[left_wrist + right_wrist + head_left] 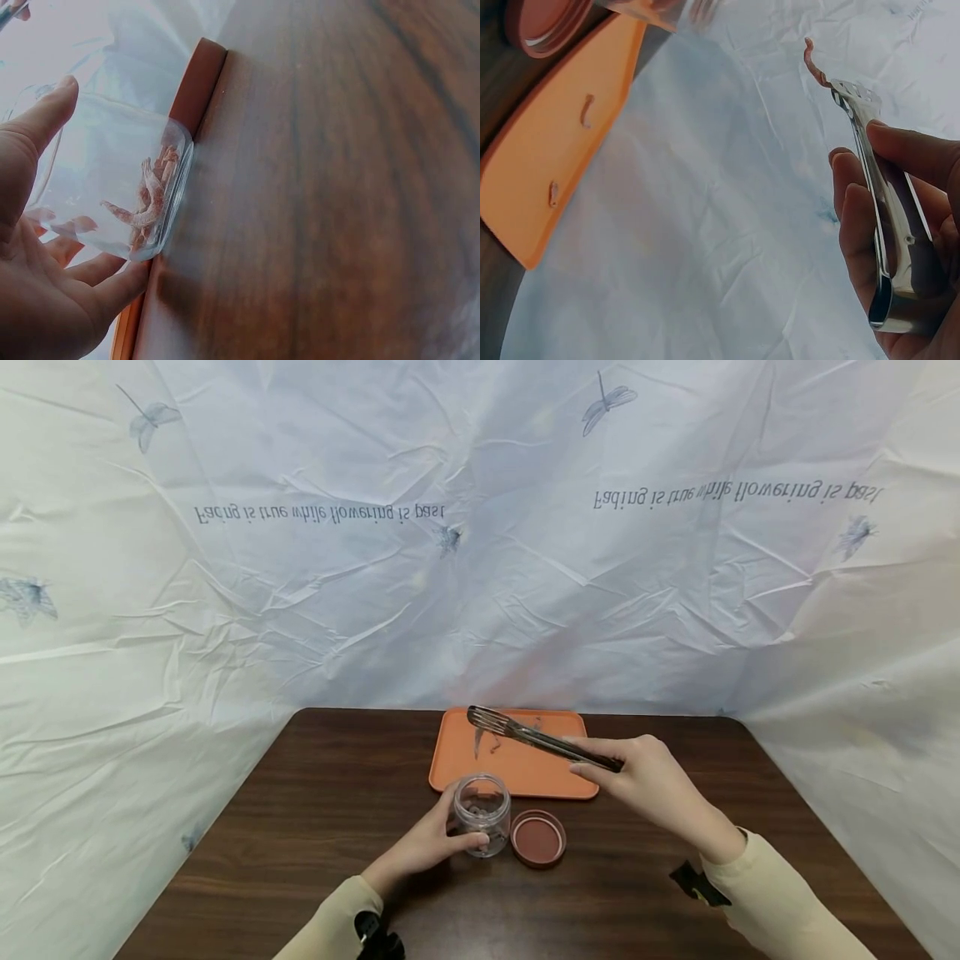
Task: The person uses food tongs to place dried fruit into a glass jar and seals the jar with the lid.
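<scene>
My left hand (431, 839) holds a clear open jar (482, 847) upright on the table, thumb and fingers around its side. Several thin, curled reddish-brown dried pieces (154, 196) lie at the jar's bottom. My right hand (648, 781) grips metal tongs (543, 741) above the orange tray (517, 777). Pinched at the slotted tips of the tongs is one thin, bent reddish-brown piece (814, 61). Two similar small pieces rest on the tray, a nearer piece (586, 111) and another piece (553, 193).
Just right of the jar lies a round reddish-brown lid (538, 838), inner side up. The tray sits at the far edge of the dark wooden table (322, 793). Behind it hangs a wrinkled white sheet (480, 610) with printed writing, and the sheet also runs along both sides.
</scene>
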Available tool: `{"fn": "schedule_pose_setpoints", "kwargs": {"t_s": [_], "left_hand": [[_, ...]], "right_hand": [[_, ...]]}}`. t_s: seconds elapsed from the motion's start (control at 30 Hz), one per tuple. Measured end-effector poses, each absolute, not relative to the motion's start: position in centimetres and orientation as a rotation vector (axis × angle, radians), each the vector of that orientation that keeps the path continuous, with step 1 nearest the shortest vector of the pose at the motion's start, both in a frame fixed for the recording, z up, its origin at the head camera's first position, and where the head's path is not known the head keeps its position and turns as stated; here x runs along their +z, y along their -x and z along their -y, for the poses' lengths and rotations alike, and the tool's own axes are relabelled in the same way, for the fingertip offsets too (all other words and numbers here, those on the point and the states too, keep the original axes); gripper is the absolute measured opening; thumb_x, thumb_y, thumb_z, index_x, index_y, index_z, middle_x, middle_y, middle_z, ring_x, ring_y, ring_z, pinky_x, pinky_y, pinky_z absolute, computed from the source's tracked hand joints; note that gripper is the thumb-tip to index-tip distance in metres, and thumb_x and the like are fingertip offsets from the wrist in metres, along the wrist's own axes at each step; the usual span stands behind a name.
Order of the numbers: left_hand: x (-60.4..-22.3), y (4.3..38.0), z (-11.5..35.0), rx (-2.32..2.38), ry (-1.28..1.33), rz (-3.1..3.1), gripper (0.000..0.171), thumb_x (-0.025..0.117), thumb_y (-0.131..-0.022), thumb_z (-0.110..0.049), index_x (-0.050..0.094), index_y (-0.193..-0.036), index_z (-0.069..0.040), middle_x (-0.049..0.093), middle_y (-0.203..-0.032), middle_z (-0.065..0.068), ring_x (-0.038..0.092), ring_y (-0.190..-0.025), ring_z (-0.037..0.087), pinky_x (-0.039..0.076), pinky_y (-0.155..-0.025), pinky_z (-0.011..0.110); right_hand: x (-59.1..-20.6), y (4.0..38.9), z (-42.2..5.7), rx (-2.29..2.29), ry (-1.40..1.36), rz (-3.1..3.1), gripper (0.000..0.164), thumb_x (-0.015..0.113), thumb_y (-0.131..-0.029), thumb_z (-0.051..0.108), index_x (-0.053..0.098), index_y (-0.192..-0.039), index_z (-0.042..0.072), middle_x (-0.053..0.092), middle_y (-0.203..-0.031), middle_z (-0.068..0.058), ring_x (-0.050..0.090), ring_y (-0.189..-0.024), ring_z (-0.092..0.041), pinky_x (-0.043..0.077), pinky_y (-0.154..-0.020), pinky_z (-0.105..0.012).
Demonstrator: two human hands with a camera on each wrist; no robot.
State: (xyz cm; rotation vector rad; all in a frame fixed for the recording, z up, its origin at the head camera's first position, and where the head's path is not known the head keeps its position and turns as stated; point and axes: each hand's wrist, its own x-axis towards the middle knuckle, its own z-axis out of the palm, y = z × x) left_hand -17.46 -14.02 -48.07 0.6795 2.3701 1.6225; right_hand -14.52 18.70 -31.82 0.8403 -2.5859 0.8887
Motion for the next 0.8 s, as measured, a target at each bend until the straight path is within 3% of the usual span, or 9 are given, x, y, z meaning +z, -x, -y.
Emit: {"fn": "schedule_pose_setpoints", "kwargs": {"t_s": [0.13,0.4,0.63,0.8], "left_hand": [[-48.0,17.5,14.0,1.616,-0.675,-2.38,0.085,0.075,-0.095,-0.024,0.019,-0.159,-0.024,0.036,-0.157,0.014,0.037,-0.143,0.033,0.04,-0.111,0.054],[-48.0,17.4,14.0,1.611,-0.68,-2.379,0.086,0.074,-0.095,-0.025,0.019,-0.159,-0.025,0.035,-0.158,0.013,0.037,-0.144,0.032,0.04,-0.111,0.055],[-48.0,17.6,14.0,1.612,-0.681,-2.389,0.088,0.075,-0.094,-0.026,0.017,-0.161,-0.022,0.035,-0.158,0.012,0.039,-0.143,0.032,0.041,-0.111,0.054],[-48.0,17.6,14.0,1.607,-0.681,-2.39,0.088,0.075,-0.094,-0.028,0.017,-0.16,-0.025,0.035,-0.158,0.01,0.038,-0.143,0.03,0.041,-0.111,0.054]], "right_hand": [[-32.3,14.3,-18.6,0.865,-0.84,2.604,0.036,0.076,-0.092,0.031,0.073,-0.127,0.021,0.041,-0.048,0.018,0.014,-0.042,0.005,0.026,-0.042,-0.02],[-33.7,14.0,-18.5,0.822,-0.83,2.642,0.034,0.078,-0.09,0.031,0.075,-0.123,0.022,0.024,-0.051,0.022,0.012,-0.045,0.006,0.024,-0.043,-0.018],[-34.9,14.0,-18.4,0.784,-0.842,2.674,0.033,0.077,-0.09,0.034,0.076,-0.122,0.024,0.037,-0.051,0.02,0.014,-0.045,0.004,0.025,-0.045,-0.019],[-35.5,14.0,-18.3,0.768,-0.845,2.68,0.032,0.078,-0.09,0.032,0.076,-0.121,0.024,0.037,-0.051,0.018,0.015,-0.045,0.005,0.027,-0.045,-0.019]]}}
